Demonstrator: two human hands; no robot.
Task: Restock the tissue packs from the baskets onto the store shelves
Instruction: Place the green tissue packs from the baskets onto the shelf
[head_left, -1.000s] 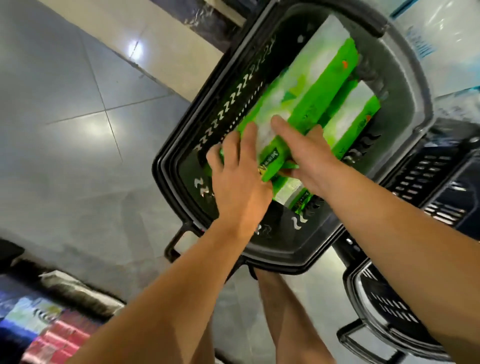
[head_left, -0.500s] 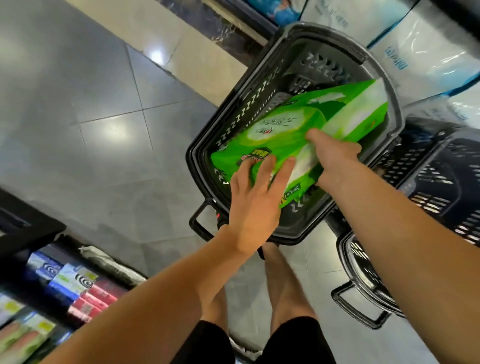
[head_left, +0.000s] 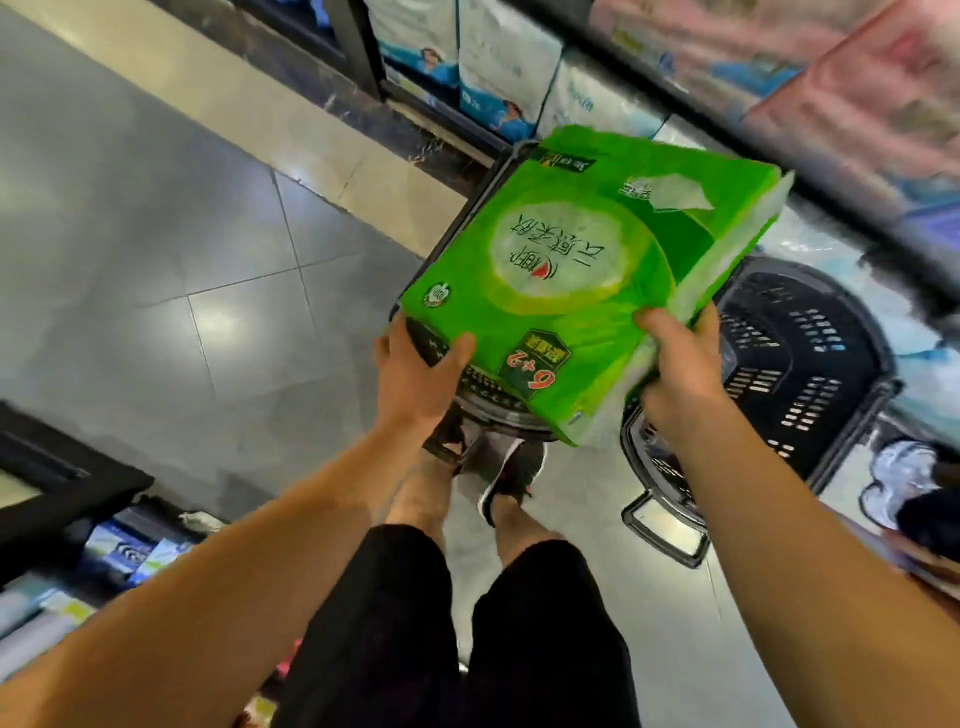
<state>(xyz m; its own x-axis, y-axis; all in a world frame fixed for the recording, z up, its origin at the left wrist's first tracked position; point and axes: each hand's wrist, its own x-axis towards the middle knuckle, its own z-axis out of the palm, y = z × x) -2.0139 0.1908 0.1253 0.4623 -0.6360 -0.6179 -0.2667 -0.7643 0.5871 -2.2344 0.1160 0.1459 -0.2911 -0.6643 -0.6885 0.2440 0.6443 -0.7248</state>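
A big green tissue pack with a pale round label is held up in the air above the black basket, most of which it hides. My left hand grips the pack's near left corner, thumb on top. My right hand grips its near right edge, fingers curled round the white side. A second black basket stands on the floor to the right. The store shelves with white and blue tissue packs run along the top.
Pink packs fill the upper right shelf. A low dark shelf with small boxed goods stands at lower left. Grey tiled floor stretches to the left. My legs and a dark shoe are below the baskets.
Both hands have lifted the green pack out of the basket and raised it towards me. The view has tilted up, bringing the shelves into sight.
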